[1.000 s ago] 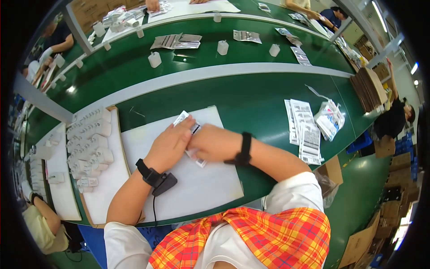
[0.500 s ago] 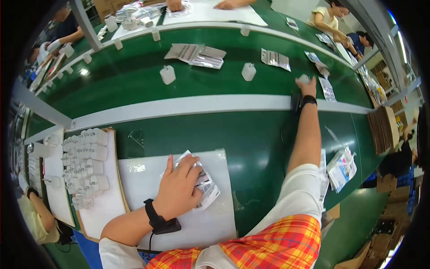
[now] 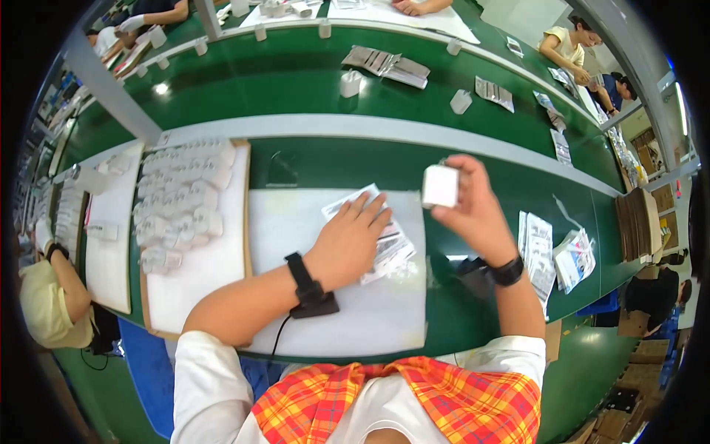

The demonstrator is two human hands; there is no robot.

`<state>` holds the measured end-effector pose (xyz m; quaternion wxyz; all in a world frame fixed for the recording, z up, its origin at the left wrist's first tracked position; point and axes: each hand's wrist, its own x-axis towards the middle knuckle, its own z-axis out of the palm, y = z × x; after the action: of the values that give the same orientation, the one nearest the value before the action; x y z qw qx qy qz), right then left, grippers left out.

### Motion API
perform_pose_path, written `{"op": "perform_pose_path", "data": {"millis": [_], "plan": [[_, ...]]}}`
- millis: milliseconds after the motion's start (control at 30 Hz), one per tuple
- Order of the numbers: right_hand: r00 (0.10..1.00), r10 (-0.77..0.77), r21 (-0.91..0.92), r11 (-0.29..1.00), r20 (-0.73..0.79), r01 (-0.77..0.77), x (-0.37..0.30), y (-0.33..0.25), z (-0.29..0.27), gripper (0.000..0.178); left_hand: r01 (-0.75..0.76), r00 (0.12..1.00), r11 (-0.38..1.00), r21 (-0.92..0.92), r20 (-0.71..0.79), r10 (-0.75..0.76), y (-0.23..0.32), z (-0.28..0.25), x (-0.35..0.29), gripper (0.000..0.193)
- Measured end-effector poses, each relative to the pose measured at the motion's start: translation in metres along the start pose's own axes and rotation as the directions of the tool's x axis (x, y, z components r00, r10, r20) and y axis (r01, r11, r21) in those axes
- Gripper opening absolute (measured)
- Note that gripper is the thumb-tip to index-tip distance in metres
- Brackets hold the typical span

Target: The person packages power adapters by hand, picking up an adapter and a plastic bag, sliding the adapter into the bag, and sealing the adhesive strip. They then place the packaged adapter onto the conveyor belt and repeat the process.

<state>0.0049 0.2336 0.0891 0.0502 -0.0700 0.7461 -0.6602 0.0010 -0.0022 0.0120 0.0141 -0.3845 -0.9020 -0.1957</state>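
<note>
My right hand (image 3: 477,211) is closed around a white power adapter (image 3: 441,186), a small rounded block, held up over the green bench right of the white mat. Its thumb and fingers grip the block's right side. My left hand (image 3: 347,248) rests palm down, fingers stretched out, on printed silver-and-white plastic bags (image 3: 392,251). Those bags lie on the white mat (image 3: 333,318) and are partly hidden under the hand. To the left, rows of similar white adapters (image 3: 177,196) stand on a white-topped board (image 3: 196,296).
Stacks of printed bags (image 3: 538,255) lie on the right of the bench. Past a grey rail (image 3: 355,127), a green belt (image 3: 259,81) carries loose adapters and silver bags (image 3: 388,65). Brown cardboard sheets (image 3: 634,222) stand far right. Other people work around the line.
My right hand has come back from the belt beyond the rail, bringing the adapter over the bench. My left hand remains on the bags. The view has shifted.
</note>
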Motion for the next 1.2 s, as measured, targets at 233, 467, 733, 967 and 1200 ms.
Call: {"op": "perform_pose_path", "data": {"millis": [233, 467, 733, 967, 1200], "plan": [[0.949, -0.251, -0.825, 0.483, 0.192, 0.294, -0.066, 0.035, 0.07, 0.056, 0.05, 0.998, 0.976, -0.211, 0.042, -0.042, -0.002, 0.004, 0.0, 0.056], [1.0, 0.018, -0.573, 0.819, 0.005, -0.012, -0.042, 0.043, 0.077, 0.041, 0.075, 0.997, 0.995, -0.06, -0.011, -0.075, 0.011, -0.008, -0.018, 0.054], [0.997, -0.021, -0.215, 0.976, 0.069, 0.036, -0.041, 0.045, 0.07, 0.024, 0.042, 0.996, 0.975, -0.219, -0.073, -0.059, -0.008, -0.032, -0.002, 0.067], [0.986, -0.02, 0.357, 0.931, -0.164, 0.078, -0.036, 0.058, 0.051, 0.031, -0.22, 0.969, 0.748, -0.626, -0.229, 0.094, -0.027, -0.034, 0.011, 0.04], [0.999, -0.037, 0.372, 0.928, -0.001, 0.035, -0.04, 0.048, 0.038, 0.042, 0.033, 0.971, 0.553, -0.833, -0.104, -0.215, -0.024, -0.019, 0.019, 0.034]]}}
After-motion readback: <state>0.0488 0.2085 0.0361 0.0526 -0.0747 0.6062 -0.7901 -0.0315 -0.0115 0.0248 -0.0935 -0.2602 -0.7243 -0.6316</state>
